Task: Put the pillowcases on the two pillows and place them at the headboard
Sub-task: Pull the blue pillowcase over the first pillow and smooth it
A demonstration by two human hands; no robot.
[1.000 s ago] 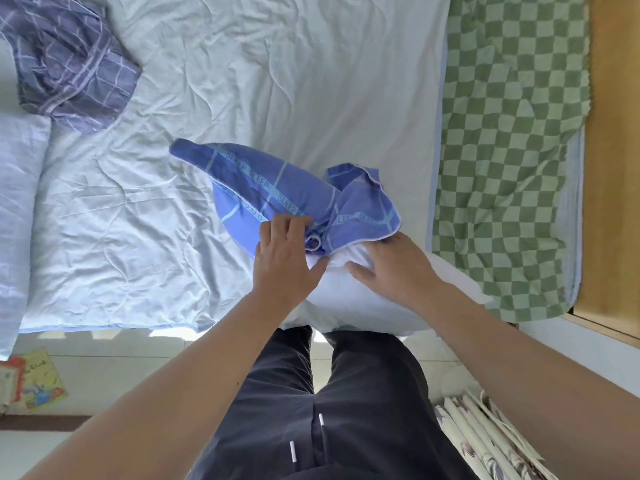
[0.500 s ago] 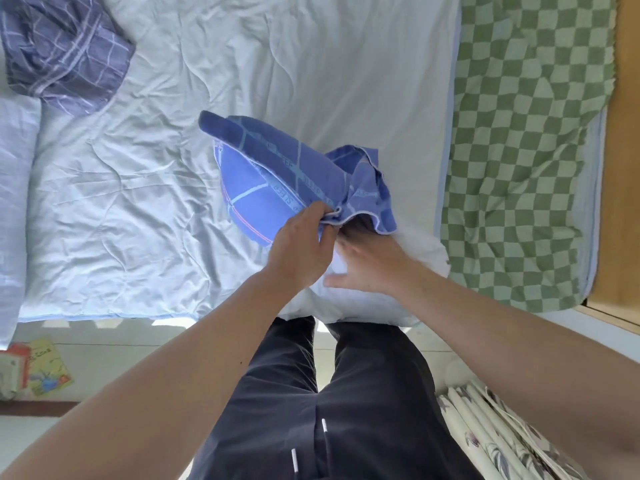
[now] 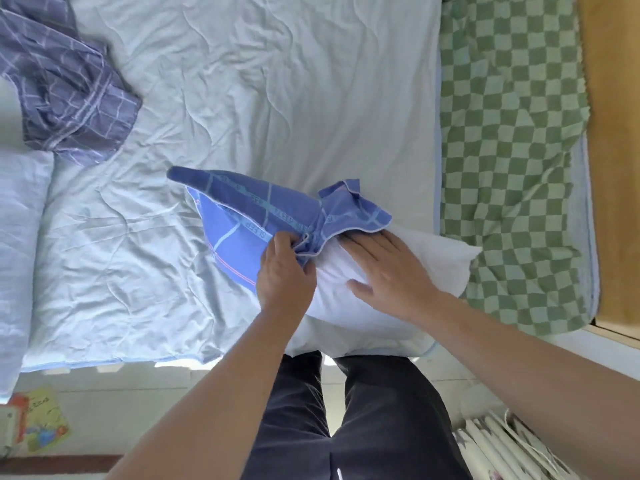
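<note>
A white pillow point(image 3: 422, 258) lies at the bed's near edge, its left part inside a blue checked pillowcase point(image 3: 242, 216). My left hand point(image 3: 284, 271) pinches the bunched rim of the pillowcase at its opening. My right hand point(image 3: 388, 268) lies flat with spread fingers on the bare white pillow, just right of that rim. A second, grey-purple checked pillowcase point(image 3: 65, 91) lies crumpled at the bed's far left. Another white pillow point(image 3: 17, 244) shows at the left edge.
The pale blue sheet point(image 3: 277, 81) covers the bed. A green checked blanket point(image 3: 509, 150) lies on the right beside a wooden panel point(image 3: 613, 150). Books point(image 3: 38, 420) lie on the floor at bottom left; patterned fabric point(image 3: 512, 448) is at bottom right.
My right hand came out from under the pillowcase rim and spread flat on the pillow. More white pillow shows to the right. My left hand kept its pinch on the rim.
</note>
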